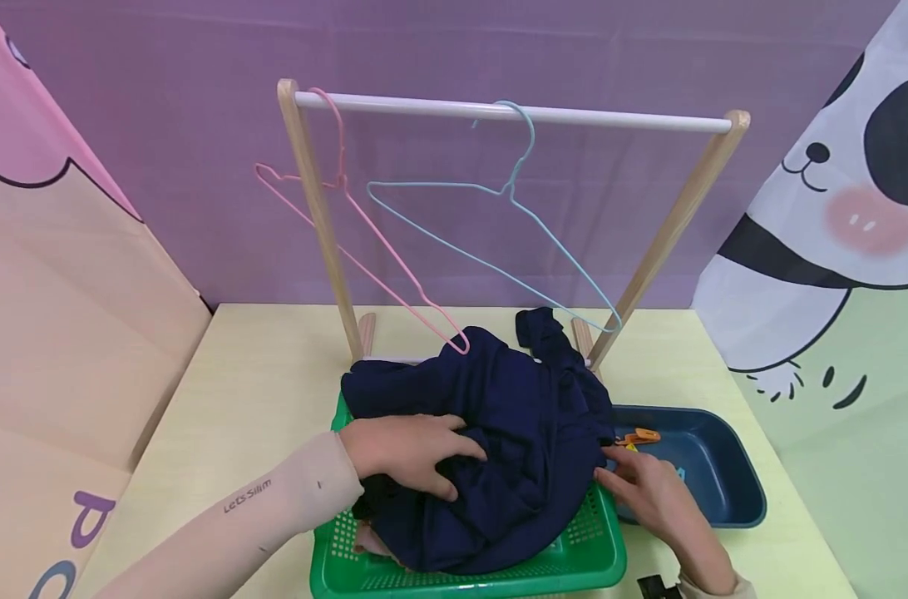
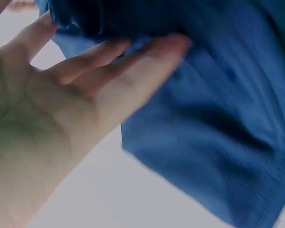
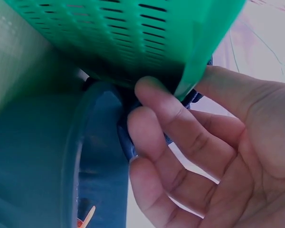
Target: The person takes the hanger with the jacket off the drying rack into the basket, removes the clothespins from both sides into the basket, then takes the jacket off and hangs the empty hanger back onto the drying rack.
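Observation:
A crumpled navy garment (image 1: 514, 416) lies heaped in and over the green basket (image 1: 469, 586). My left hand (image 1: 416, 457) rests on the garment with its fingers spread; the left wrist view shows these fingers (image 2: 152, 66) extended against the fabric. At the basket's right side, my right hand (image 1: 644, 487) has its thumb and bent fingers on either side of the rim. Some navy cloth (image 3: 126, 137) hangs by these fingertips. In the right wrist view, the rim hides the thumb's tip.
Behind the basket stands a rack with a white rail (image 1: 611, 118), carrying a pink hanger (image 1: 387, 245) and a light blue hanger (image 1: 566, 249). A dark blue tub (image 1: 723, 466) with an orange clip (image 1: 641, 436) sits at the right. Pinkish cloth (image 1: 370, 539) shows under the garment.

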Tool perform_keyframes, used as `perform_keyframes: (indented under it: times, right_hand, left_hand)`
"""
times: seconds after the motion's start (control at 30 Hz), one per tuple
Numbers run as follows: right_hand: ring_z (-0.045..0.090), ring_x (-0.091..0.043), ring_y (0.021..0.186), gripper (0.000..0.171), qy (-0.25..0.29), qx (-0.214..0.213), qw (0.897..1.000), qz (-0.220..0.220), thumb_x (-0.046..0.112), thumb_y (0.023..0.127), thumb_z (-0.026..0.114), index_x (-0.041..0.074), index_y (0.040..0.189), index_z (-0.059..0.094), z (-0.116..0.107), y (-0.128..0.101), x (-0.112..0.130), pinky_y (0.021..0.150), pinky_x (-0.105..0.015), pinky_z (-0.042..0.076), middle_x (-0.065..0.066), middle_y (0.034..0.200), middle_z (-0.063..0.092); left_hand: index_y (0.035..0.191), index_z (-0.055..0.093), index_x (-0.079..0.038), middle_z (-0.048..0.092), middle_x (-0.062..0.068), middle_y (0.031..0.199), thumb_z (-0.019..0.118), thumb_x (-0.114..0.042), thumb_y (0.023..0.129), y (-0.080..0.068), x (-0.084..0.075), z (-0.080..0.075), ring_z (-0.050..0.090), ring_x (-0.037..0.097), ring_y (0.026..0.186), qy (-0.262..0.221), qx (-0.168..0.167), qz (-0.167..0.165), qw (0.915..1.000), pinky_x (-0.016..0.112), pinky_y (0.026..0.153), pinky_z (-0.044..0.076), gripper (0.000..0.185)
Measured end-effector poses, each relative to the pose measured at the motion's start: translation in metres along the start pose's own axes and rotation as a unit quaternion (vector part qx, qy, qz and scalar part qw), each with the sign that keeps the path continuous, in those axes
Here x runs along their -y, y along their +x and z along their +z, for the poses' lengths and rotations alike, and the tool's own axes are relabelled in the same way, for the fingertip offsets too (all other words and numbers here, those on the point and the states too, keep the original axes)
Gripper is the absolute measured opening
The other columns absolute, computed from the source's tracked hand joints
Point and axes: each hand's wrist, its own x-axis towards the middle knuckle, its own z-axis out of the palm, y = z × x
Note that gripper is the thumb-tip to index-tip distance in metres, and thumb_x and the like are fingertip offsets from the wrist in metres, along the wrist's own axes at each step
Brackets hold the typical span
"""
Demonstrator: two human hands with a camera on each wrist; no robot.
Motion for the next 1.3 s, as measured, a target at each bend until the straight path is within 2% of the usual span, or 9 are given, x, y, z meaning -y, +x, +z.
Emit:
perform_keyframes:
  times: [0.13, 0.23, 0.3, 0.4, 0.5, 0.8, 1.03, 1.17, 1.3]
  right_hand:
    - [0.066, -0.010, 0.068, 0.047, -0.005, 0.000, 1.000, 0.002, 0.026, 0.097, 0.068, -0.008, 0.128, 0.062, -0.001, 0.000, 0.000, 0.068, -0.038, 0.056, -0.007, 0.091, 0.074]
    - [0.066, -0.009, 0.066, 0.047, -0.002, 0.000, 1.000, 0.004, 0.026, 0.097, 0.068, -0.008, 0.128, 0.061, 0.000, 0.000, -0.001, 0.067, -0.037, 0.055, -0.006, 0.089, 0.074]
    - [0.065, -0.009, 0.065, 0.047, 0.000, 0.001, 1.000, 0.006, 0.026, 0.097, 0.068, -0.008, 0.129, 0.062, 0.001, 0.000, -0.001, 0.066, -0.036, 0.055, -0.004, 0.087, 0.073]
    - [0.064, -0.008, 0.064, 0.047, 0.001, 0.005, 1.000, 0.008, 0.027, 0.097, 0.068, -0.008, 0.129, 0.062, 0.002, 0.001, 0.000, 0.064, -0.035, 0.054, -0.002, 0.086, 0.073]
    - [0.064, -0.009, 0.064, 0.047, 0.004, 0.007, 1.000, 0.007, 0.026, 0.097, 0.068, -0.008, 0.129, 0.061, 0.002, 0.001, -0.001, 0.065, -0.035, 0.054, -0.003, 0.086, 0.073]
    - [0.065, -0.011, 0.065, 0.048, 0.012, 0.008, 1.000, 0.007, 0.025, 0.097, 0.067, -0.010, 0.130, 0.059, 0.000, 0.001, -0.001, 0.065, -0.035, 0.054, -0.005, 0.087, 0.073]
    - [0.064, -0.009, 0.064, 0.047, 0.006, 0.009, 1.000, 0.007, 0.024, 0.097, 0.067, -0.010, 0.129, 0.060, 0.000, 0.000, -0.001, 0.065, -0.035, 0.055, -0.004, 0.088, 0.073]
    - [0.064, -0.009, 0.065, 0.048, 0.000, 0.008, 1.000, 0.005, 0.026, 0.098, 0.067, -0.009, 0.129, 0.060, -0.001, 0.001, 0.000, 0.066, -0.036, 0.055, -0.004, 0.088, 0.073]
    - [0.063, -0.009, 0.064, 0.048, -0.007, 0.007, 1.000, 0.002, 0.026, 0.098, 0.067, -0.009, 0.129, 0.060, -0.001, 0.001, 0.001, 0.066, -0.037, 0.055, -0.004, 0.087, 0.073]
  left_hand:
    - [0.129, 0.066, -0.020, 0.060, 0.002, 0.129, 0.069, -0.038, 0.095, -0.008, 0.017, -0.016, 0.057, 0.022, 0.117, -0.006, -0.149, 0.024, 0.9885, 0.043, 0.099, 0.046, 0.039]
    - [0.127, 0.067, -0.010, 0.063, 0.009, 0.125, 0.070, -0.032, 0.095, -0.009, 0.034, -0.023, 0.059, 0.028, 0.114, 0.036, -0.253, -0.022, 0.9667, 0.045, 0.097, 0.048, 0.039]
    - [0.131, 0.063, -0.005, 0.061, 0.015, 0.129, 0.072, -0.030, 0.094, -0.010, 0.046, -0.024, 0.057, 0.033, 0.116, 0.072, -0.275, -0.073, 0.9558, 0.047, 0.097, 0.047, 0.046]
    - [0.132, 0.061, 0.000, 0.062, 0.020, 0.124, 0.075, -0.025, 0.091, -0.011, 0.059, -0.023, 0.060, 0.036, 0.111, 0.093, -0.257, -0.121, 0.9542, 0.047, 0.094, 0.050, 0.050]
    - [0.122, 0.066, 0.001, 0.068, 0.017, 0.108, 0.077, -0.018, 0.090, -0.012, 0.064, -0.020, 0.066, 0.031, 0.098, 0.103, -0.235, -0.120, 0.9590, 0.044, 0.083, 0.055, 0.039]
    - [0.097, 0.067, -0.007, 0.062, -0.001, 0.082, 0.073, -0.010, 0.092, -0.023, 0.021, -0.019, 0.061, 0.016, 0.077, 0.046, -0.143, -0.007, 0.9887, 0.033, 0.071, 0.051, 0.009]
    - [0.093, 0.070, -0.017, 0.061, -0.010, 0.080, 0.075, -0.012, 0.090, -0.034, -0.029, -0.006, 0.057, 0.003, 0.070, 0.082, -0.050, 0.087, 0.9915, 0.017, 0.065, 0.047, 0.007]
    - [0.076, 0.065, -0.018, 0.053, -0.008, 0.067, 0.071, -0.005, 0.091, -0.028, -0.031, 0.007, 0.046, 0.005, 0.057, 0.124, -0.028, 0.064, 0.9898, 0.017, 0.054, 0.036, 0.021]
    - [0.062, 0.052, -0.018, 0.040, -0.005, 0.058, 0.069, 0.002, 0.090, -0.010, -0.016, 0.018, 0.036, 0.009, 0.051, 0.098, 0.005, 0.020, 0.9950, 0.022, 0.050, 0.028, 0.038]
